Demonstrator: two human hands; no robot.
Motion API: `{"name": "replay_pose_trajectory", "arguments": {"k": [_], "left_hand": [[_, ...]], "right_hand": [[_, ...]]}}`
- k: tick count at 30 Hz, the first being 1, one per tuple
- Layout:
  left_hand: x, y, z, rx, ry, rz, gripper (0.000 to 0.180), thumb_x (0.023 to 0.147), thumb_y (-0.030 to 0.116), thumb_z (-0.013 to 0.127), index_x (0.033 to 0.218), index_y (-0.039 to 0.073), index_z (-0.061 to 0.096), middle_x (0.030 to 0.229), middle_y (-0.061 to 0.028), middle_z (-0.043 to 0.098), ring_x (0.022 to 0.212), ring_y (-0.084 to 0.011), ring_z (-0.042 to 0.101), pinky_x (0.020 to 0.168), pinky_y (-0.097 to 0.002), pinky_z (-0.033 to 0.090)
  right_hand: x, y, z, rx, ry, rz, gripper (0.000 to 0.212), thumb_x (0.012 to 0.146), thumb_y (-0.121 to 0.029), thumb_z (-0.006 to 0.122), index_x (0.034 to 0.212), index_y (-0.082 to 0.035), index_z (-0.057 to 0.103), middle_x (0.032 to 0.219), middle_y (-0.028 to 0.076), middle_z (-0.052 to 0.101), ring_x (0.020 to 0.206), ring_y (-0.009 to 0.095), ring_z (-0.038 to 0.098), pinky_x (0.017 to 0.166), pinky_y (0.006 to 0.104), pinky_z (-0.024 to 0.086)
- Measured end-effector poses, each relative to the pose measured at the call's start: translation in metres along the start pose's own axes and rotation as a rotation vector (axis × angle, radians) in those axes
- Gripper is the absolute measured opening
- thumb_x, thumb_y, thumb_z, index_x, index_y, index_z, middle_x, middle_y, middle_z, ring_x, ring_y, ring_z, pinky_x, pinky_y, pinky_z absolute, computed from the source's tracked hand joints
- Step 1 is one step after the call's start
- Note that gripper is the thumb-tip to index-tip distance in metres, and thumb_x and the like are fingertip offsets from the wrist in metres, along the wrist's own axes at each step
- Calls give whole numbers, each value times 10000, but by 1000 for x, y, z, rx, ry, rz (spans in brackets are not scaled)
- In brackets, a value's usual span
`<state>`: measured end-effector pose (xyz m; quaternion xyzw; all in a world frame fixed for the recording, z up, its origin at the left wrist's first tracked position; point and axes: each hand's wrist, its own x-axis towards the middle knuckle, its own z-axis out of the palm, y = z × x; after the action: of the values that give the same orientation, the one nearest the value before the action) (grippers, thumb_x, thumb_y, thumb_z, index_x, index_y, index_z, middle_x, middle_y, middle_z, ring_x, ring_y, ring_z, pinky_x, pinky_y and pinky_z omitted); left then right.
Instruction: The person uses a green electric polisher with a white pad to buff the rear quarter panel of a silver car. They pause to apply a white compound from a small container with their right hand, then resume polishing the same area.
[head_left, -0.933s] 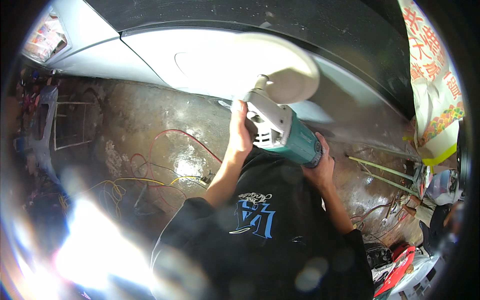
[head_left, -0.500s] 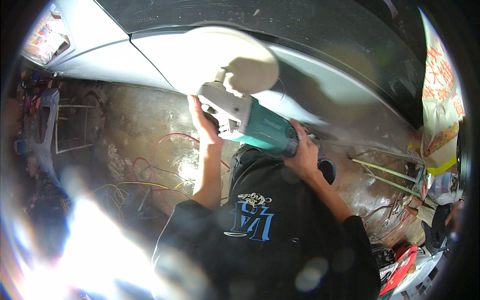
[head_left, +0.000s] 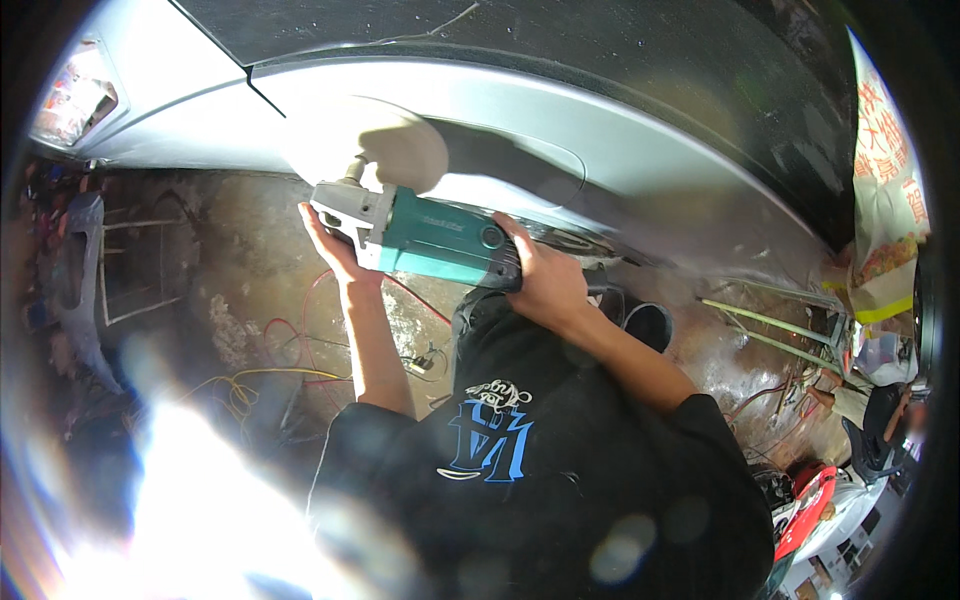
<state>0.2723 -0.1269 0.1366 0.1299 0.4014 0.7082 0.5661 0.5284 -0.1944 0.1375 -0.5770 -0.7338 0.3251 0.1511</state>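
A green and grey electric polisher (head_left: 435, 238) lies across in front of me, its round pale pad (head_left: 418, 155) against the glossy light car body panel (head_left: 490, 88). Glare hides part of the pad's left edge. My left hand (head_left: 338, 248) holds the grey head from below, thumb up beside it and the other fingers mostly hidden. At the tool's rear end, my right hand (head_left: 550, 280) is wrapped round the green body. A thin curved outline like a fuel flap (head_left: 572, 165) shows on the panel, right of the pad.
Red hose (head_left: 415, 298) and yellow cord (head_left: 237, 385) lie on the wet-looking floor. At left stands a grey bumper-like part (head_left: 90, 275) by a frame. On the right are a hanging printed bag (head_left: 885, 190), a metal stand (head_left: 775, 322) and another person's arm (head_left: 848, 403).
Both hands have moved the polisher left along the panel, and it now lies more level. The pad has shifted left and slightly down, uncovering the panel by the flap outline.
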Motion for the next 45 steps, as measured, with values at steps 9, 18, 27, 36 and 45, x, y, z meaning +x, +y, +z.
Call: {"name": "replay_pose_trajectory", "arguments": {"k": [9,18,27,36,45], "left_hand": [[-94,-99,65,5,-83,-229,580,963,533,475,1309,68,506,1257,-86,554,1134,-224,536,970,-383,433],[-132,-164,58,8,-223,-413,540,992,446,474,1367,57,451,1319,-58,509,1243,-196,449,1087,-376,319],[-58,-69,16,286,108,-163,491,957,540,477,1229,137,542,1100,-42,579,999,-172,553,832,-355,471],[-20,-24,2,298,-79,57,619,927,619,472,1304,129,508,1164,-51,583,1033,-209,584,828,-378,514],[-130,-134,93,648,-308,-142,413,976,392,554,1140,14,521,1009,-76,565,735,-161,593,664,-299,522]], "right_hand": [[-108,96,-54,-51,101,176,941,655,-157,770,1458,-229,286,1189,187,632,995,407,638,859,472,526],[-159,155,-49,47,175,198,909,639,-140,800,1425,-144,343,1357,150,540,1143,369,594,953,425,507],[-56,102,11,116,45,74,967,660,-185,802,1463,-288,272,1132,201,648,986,406,643,859,483,523],[11,75,51,176,29,31,977,640,-219,828,1455,-264,292,1067,184,675,918,444,649,827,496,531],[-116,191,23,339,414,136,944,631,-150,835,1431,-140,333,1319,178,543,1189,335,562,1006,410,457]]}}
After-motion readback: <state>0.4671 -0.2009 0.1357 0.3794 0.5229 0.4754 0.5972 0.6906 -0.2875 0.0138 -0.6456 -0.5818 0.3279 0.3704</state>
